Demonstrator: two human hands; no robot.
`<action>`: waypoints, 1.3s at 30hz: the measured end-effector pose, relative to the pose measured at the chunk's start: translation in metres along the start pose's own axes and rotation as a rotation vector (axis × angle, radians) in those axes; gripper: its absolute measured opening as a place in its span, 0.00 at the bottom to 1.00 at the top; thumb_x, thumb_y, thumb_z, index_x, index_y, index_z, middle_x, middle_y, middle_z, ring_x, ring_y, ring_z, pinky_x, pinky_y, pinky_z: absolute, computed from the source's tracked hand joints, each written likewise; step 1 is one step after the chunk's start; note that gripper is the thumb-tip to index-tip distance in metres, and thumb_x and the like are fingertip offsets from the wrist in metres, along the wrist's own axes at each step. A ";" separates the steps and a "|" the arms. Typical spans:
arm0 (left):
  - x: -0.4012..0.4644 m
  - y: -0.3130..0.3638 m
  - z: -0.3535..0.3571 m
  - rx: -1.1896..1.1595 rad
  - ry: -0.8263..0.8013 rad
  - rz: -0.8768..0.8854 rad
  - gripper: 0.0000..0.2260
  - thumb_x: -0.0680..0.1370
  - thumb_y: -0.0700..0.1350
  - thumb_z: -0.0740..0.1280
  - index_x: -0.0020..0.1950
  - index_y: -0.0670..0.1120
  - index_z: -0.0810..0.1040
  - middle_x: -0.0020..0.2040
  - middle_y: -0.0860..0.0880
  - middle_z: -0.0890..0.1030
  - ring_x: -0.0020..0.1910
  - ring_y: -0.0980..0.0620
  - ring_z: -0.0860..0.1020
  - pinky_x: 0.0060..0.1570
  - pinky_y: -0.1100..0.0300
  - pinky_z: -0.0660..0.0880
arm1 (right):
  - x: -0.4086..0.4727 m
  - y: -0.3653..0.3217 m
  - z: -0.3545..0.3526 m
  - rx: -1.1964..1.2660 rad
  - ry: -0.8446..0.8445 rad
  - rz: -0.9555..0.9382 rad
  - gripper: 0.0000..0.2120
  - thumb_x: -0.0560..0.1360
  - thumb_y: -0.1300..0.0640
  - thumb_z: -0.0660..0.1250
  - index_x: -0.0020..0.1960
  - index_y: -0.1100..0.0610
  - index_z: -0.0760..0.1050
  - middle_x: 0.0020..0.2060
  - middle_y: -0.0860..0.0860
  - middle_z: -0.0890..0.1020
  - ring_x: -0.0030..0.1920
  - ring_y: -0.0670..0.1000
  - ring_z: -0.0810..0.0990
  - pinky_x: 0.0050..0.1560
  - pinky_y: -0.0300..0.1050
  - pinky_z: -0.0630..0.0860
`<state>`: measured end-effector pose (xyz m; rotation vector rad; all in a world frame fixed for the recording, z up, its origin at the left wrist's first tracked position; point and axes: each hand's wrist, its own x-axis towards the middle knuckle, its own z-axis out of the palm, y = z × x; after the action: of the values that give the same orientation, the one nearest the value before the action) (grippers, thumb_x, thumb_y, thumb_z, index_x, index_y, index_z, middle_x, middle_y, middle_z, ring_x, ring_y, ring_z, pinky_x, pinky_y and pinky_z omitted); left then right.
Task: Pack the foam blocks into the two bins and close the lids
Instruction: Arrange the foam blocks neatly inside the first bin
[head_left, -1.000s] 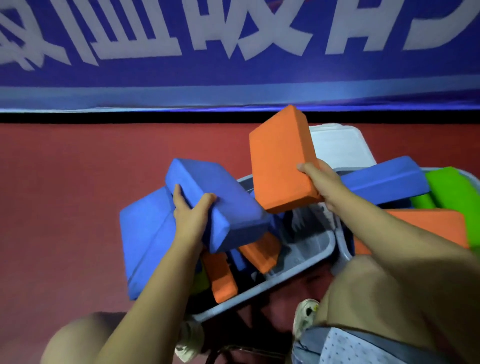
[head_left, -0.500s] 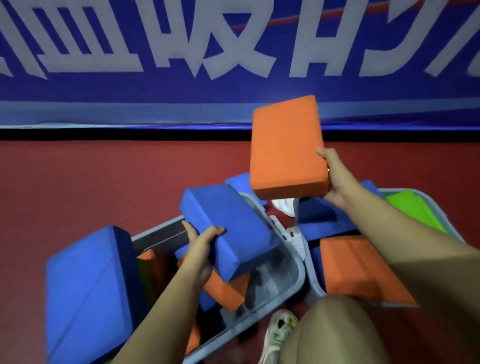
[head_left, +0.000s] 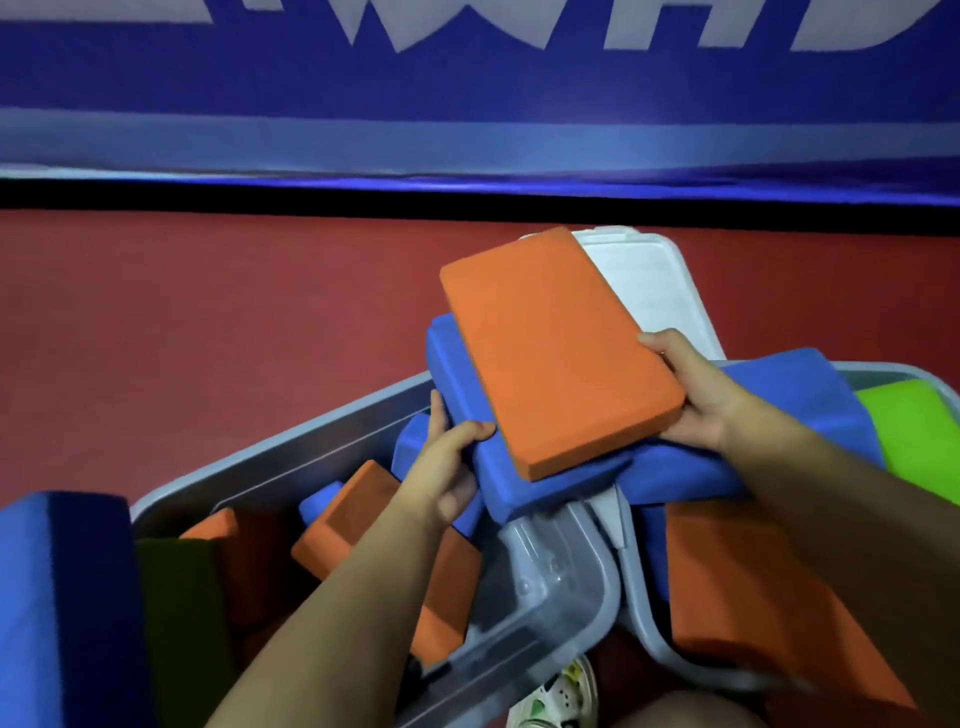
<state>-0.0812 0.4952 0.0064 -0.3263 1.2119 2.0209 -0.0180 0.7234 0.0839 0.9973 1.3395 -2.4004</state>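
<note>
Two grey plastic bins stand side by side on the red floor. The left bin (head_left: 291, 447) holds several orange and blue foam blocks. The right bin (head_left: 636, 613) holds a large orange block (head_left: 748, 587), a long blue block (head_left: 800, 395) and a green block (head_left: 914, 431). My left hand (head_left: 447, 467) grips a blue foam block (head_left: 519, 478) over the gap between the bins. My right hand (head_left: 696, 395) holds an orange foam block (head_left: 556, 353) lying flat on top of that blue block.
A white lid (head_left: 649, 280) lies behind the right bin. A big blue block (head_left: 57, 597) stands at the left bin's near left corner, a dark green block (head_left: 176, 587) beside it. A blue banner wall (head_left: 467, 104) closes the far side. My shoe (head_left: 561, 696) is below the bins.
My right hand has lowered the orange block from high up down onto the blue block. My left hand has carried the blue block to the right, over the bins' junction.
</note>
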 end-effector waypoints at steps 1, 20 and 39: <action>0.006 -0.001 -0.002 -0.021 -0.016 0.004 0.39 0.76 0.30 0.59 0.77 0.60 0.47 0.63 0.50 0.77 0.46 0.55 0.82 0.41 0.59 0.79 | 0.005 0.001 -0.003 0.007 -0.013 -0.001 0.15 0.77 0.47 0.58 0.54 0.55 0.77 0.43 0.51 0.84 0.45 0.51 0.80 0.53 0.48 0.74; 0.023 0.000 -0.021 0.011 -0.013 -0.037 0.14 0.76 0.37 0.57 0.54 0.55 0.73 0.47 0.53 0.78 0.38 0.55 0.77 0.33 0.63 0.71 | 0.038 0.007 -0.001 -0.720 0.237 -0.351 0.28 0.78 0.51 0.62 0.74 0.40 0.57 0.52 0.51 0.77 0.51 0.47 0.77 0.50 0.37 0.72; -0.087 -0.034 -0.144 0.622 0.949 0.099 0.28 0.72 0.46 0.71 0.69 0.42 0.67 0.67 0.39 0.68 0.66 0.41 0.68 0.68 0.54 0.64 | -0.026 0.153 0.188 -0.975 0.072 -1.133 0.14 0.72 0.61 0.62 0.56 0.62 0.77 0.55 0.58 0.74 0.56 0.53 0.76 0.58 0.43 0.73</action>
<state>-0.0187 0.3433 -0.0426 -0.9737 2.3725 1.4331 -0.0100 0.4805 0.0654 -0.0275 3.1746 -1.6015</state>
